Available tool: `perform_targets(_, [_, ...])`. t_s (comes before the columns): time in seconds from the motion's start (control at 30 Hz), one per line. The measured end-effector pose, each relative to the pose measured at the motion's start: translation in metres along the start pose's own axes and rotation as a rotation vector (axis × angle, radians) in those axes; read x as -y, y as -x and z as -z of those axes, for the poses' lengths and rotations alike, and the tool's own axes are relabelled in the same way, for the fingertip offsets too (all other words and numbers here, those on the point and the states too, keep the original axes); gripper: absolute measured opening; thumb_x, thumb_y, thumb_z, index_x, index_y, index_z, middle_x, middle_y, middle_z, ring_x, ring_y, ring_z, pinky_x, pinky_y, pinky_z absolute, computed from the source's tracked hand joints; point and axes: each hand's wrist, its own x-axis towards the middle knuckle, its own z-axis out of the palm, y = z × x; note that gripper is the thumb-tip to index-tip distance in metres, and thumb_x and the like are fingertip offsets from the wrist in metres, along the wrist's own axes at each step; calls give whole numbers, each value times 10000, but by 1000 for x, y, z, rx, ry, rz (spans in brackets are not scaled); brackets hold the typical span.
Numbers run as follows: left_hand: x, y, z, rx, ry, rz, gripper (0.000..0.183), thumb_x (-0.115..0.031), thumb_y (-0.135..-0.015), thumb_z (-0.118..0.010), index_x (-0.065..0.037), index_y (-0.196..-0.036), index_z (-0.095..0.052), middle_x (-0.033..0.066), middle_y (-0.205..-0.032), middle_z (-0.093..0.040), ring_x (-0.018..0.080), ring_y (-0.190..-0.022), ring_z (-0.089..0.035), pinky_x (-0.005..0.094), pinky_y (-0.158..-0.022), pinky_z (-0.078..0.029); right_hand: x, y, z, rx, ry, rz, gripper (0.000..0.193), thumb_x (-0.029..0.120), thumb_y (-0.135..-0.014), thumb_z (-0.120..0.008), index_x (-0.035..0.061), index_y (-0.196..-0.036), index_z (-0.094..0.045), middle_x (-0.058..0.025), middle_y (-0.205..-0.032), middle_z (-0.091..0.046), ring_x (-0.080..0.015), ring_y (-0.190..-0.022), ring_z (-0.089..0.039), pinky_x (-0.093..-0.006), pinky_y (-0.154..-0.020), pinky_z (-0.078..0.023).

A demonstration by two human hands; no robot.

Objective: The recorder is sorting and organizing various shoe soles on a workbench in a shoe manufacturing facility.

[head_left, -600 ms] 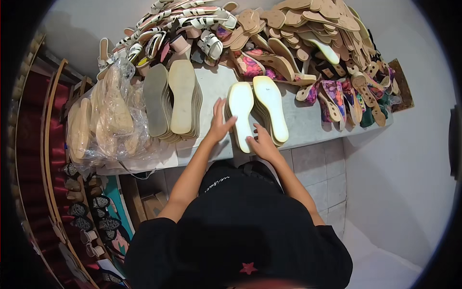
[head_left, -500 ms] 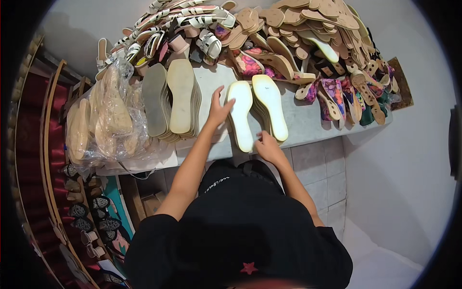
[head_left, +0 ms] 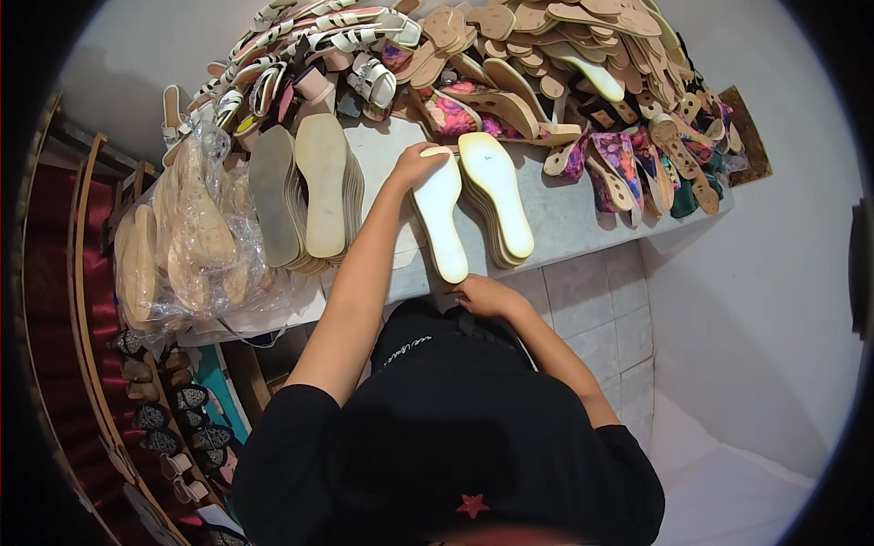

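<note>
A stack of pale, shoe-shaped insoles (head_left: 439, 214) lies near the table's front edge, its toe end pointing away from me. My left hand (head_left: 421, 166) is closed over that far end, thumb on top and the other fingers partly hidden. At the heel, my right hand (head_left: 484, 297) has its fingers bent against the tip; what lies beneath them is hidden. Close by on the right stands a second insole stack (head_left: 496, 196), its layers showing along the side. Further left are a cream insole stack (head_left: 323, 187) and a greyish insole stack (head_left: 276, 200).
Clear plastic bags of tan shoe soles (head_left: 196, 232) fill the table's left end. White strappy sandals (head_left: 369, 82), loose tan insoles (head_left: 546, 41) and floral wedge pieces (head_left: 614, 168) pile up along the back and right. A shoe rack (head_left: 164, 419) stands at lower left.
My left hand has gone from open beside the insole stack to closed over its toe end. My right hand has shifted left and nearer to me, to the heel tip.
</note>
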Motion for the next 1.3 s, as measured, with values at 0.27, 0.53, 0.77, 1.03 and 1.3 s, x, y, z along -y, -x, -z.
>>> perform_targets(0.27, [-4,5,-4,-53,-36,-9,439,-298,-690,-706,-5,-1007,-625,114,-891,-661,187,-771,-643,301,-708,-505,0,4,-1,-132,-85,74,270,78,-784,-560,-4,-1038,-606,-218,-990,-604,-357,-963,-557,-411,-836,-445])
perform_targets(0.53, [-1,0,6,32,237,69,355,-236,-825,-595,26,-1065,-601,68,-970,-628,134,-866,-580,248,-792,-447,-15,12,5,-21,-415,-200,291,87,-812,-481,-63,-1040,-583,-151,-882,-654,-232,-810,-630,-324,-745,-487])
perform_targets(0.77, [22,2,15,-20,318,-25,388,-279,-866,-531,7,-1122,-581,80,-1052,-607,146,-979,-542,244,-872,-395,-7,24,0,-230,-766,-471,376,136,-848,-448,-94,-1146,-467,-164,-1030,-611,-195,-811,-624,-303,-728,-488])
perform_targets(1.03, [50,97,-21,-218,564,-133,675,-552,-919,-219,-83,-1404,-231,118,-1459,-219,260,-1362,-154,436,-1086,-96,28,19,15,-701,-362,-107,542,74,-805,-419,-171,-1268,-281,-351,-1300,-336,-418,-1242,-331,-397,-1053,-251])
perform_targets(1.3, [29,172,-67,-90,637,-298,866,-660,-872,-161,-17,-1422,22,131,-1496,-22,234,-1371,-52,333,-1094,-21,20,3,1,-597,-333,-43,594,104,-830,-465,-106,-1333,-233,-295,-1348,-322,-370,-1277,-311,-365,-1065,-230])
